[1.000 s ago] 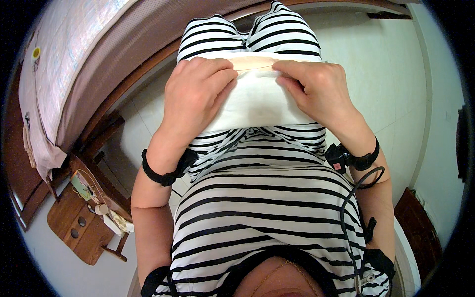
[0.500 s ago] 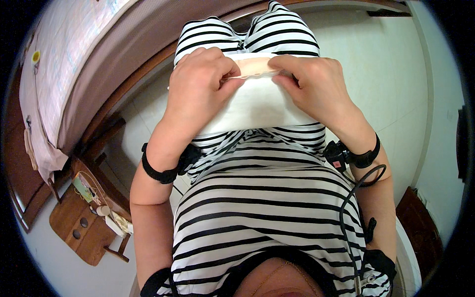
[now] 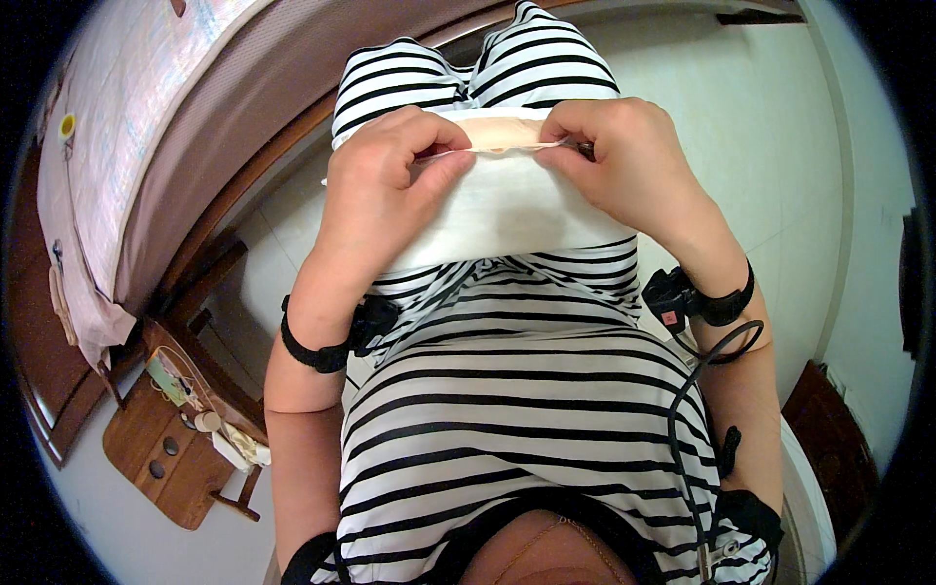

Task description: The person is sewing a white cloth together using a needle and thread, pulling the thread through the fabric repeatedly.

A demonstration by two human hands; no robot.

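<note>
Both hands on white cloth

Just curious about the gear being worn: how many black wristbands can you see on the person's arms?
2. One black wristband circles the left wrist, below the left hand; the other wristband sits on the right wrist, with a cable running from it.

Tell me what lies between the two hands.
In the head view, between the left hand and right hand runs the white cloth's top edge, parted to show a peach-coloured lining.
</note>
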